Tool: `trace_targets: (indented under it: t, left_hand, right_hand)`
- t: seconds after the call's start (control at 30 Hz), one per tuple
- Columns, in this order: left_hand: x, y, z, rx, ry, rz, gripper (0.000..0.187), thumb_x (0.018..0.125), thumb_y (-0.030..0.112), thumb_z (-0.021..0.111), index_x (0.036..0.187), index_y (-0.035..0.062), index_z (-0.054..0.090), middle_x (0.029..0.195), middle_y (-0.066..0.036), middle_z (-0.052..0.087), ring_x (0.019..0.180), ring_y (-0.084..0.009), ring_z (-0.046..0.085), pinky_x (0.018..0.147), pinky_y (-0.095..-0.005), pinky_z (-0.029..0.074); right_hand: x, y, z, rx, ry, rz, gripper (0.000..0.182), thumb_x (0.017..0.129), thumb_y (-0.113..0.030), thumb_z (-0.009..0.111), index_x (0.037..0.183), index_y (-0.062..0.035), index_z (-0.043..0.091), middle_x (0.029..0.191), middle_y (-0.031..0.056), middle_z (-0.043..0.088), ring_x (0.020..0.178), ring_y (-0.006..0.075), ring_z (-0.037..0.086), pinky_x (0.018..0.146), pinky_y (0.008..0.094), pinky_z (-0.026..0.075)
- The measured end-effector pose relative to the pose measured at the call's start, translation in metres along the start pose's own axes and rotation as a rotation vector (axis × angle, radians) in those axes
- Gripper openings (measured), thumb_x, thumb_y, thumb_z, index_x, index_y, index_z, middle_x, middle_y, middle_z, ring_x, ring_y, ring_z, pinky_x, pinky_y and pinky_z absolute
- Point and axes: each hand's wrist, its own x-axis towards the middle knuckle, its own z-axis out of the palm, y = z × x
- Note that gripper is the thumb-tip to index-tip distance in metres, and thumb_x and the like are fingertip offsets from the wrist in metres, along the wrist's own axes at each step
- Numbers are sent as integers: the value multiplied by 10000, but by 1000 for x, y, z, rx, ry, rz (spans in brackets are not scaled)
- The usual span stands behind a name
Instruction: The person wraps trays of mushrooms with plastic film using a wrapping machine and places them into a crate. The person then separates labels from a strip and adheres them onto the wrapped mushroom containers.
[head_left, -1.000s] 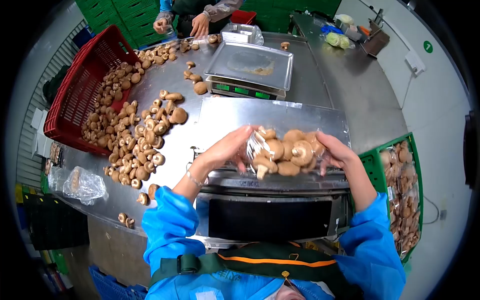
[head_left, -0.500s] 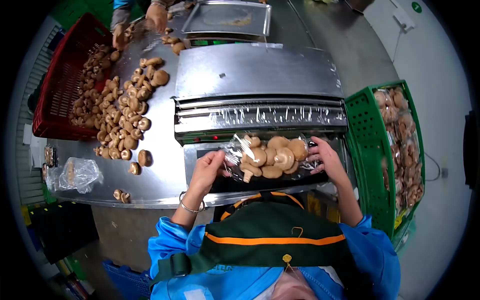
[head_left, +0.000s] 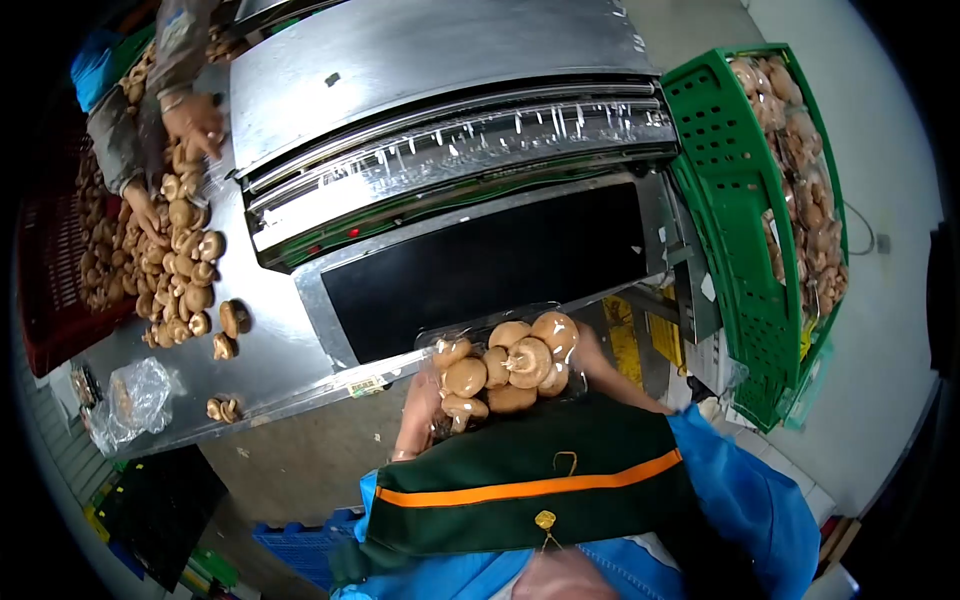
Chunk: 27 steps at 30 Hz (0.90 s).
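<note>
One steel table [head_left: 285, 325] is the largest item in view, carrying a wrapping machine [head_left: 430, 50] with a black plate [head_left: 490, 265] along its near side. A green crate [head_left: 710, 150] of wrapped mushrooms stands to the right. An apron [head_left: 530, 465] covers the person's front.

The subject of inspection is a clear-wrapped packet [head_left: 497, 372] of brown mushrooms. It is held in front of the apron, at the near edge of the black plate. Its long axis runs crosswise to the body, slanting in the view from lower left to upper right. Its clear face points up toward the camera; neither end is marked as a front.

Handling, as judged: light for its bulk, the film slick and thin, the contents soft and easily bruised. Hold is best taken at the two short ends, from beneath, with even, mild pressure and no squeezing of the caps.

The left hand [head_left: 420, 405] grips the left end and the right hand [head_left: 592, 355] the right end, pressing the packet between them; the fingers are largely hidden, so their exact placement underneath cannot be confirmed.

Smallest noted: one upturned mushroom [head_left: 528, 362], stem toward the camera.
</note>
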Motion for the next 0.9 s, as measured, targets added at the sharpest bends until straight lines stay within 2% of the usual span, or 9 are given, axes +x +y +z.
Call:
trace_targets:
  t: [0.03, 0.1, 0.23, 0.3, 0.37, 0.43, 0.6, 0.73, 0.9]
  left_hand:
    - [14, -11, -15, 220, -313, 362, 160, 840, 217, 546, 844, 61, 581, 719, -17, 547, 555, -105, 495, 420, -251, 384]
    - [10, 5, 5, -374, -463, -80, 176, 828, 218, 564, 905, 60, 550, 792, -29, 540, 653, -120, 485, 518, -261, 378]
    - [-12, 59, 45, -607, -620, -162, 298, 802, 218, 600, 1027, 57, 490, 940, -53, 527, 849, -151, 464, 712, -281, 365]
    - [-25, 90, 75, -594, -677, -108, 375, 790, 218, 618, 1089, 56, 460, 1014, -66, 520, 947, -167, 453, 809, -291, 359]
    - [-37, 117, 115, -458, -757, -8, 457, 777, 219, 636, 1150, 54, 429, 1088, -78, 513, 1045, -182, 442, 907, -301, 352]
    - [-47, 143, 161, -142, -917, 185, 445, 798, 134, 614, 1183, 45, 409, 1133, -75, 484, 1061, -165, 445, 928, -276, 358]
    - [-54, 185, 246, 570, -1099, 955, 228, 843, 49, 567, 1060, 20, 507, 1065, -71, 484, 872, -121, 473, 762, -235, 410]
    - [-24, 176, 254, 695, -857, 980, 193, 827, 18, 565, 1017, 21, 534, 980, -56, 503, 818, -114, 501, 729, -216, 422]
    - [-8, 176, 224, 595, -643, 727, 241, 855, 16, 538, 1089, 27, 483, 923, -14, 497, 839, -60, 481, 752, -198, 407]
  right_hand:
    - [23, 37, 3, 328, -379, 142, 315, 829, -139, 584, 1112, -13, 530, 982, 106, 595, 830, 182, 597, 707, 290, 496]
    - [16, 10, 15, 24, -590, -349, 321, 844, -142, 560, 1119, 19, 523, 1060, 104, 585, 947, 183, 574, 833, 279, 456]
    - [-47, -72, -20, 580, -905, 163, 622, 869, -308, 537, 1366, -61, 257, 1347, 108, 361, 1248, 209, 344, 1031, 332, 264]
    - [-62, -48, -49, 982, -936, -235, 790, 810, -409, 606, 1383, -38, 209, 1354, 123, 355, 1256, 220, 347, 1057, 365, 235]
    - [-74, -77, -76, 322, -602, -650, 755, 844, -452, 530, 1375, -32, 196, 1354, 108, 343, 1235, 213, 363, 1034, 352, 271]
    - [-61, -86, -114, 553, -258, -645, 631, 835, -329, 563, 1314, -11, 303, 1294, 112, 413, 1162, 222, 442, 964, 346, 370]
    - [-73, -150, -322, 886, 191, -862, 518, 894, -450, 421, 1210, -39, 426, 1127, 114, 536, 1011, 243, 547, 853, 376, 473]
    - [-20, -143, -421, 665, 470, -685, 497, 892, -471, 430, 1166, -58, 469, 1056, 100, 585, 979, 227, 576, 811, 374, 502]
    - [61, -129, -422, 587, 585, -304, 465, 845, -441, 550, 1108, -63, 485, 833, 24, 582, 643, 117, 499, 543, 260, 410]
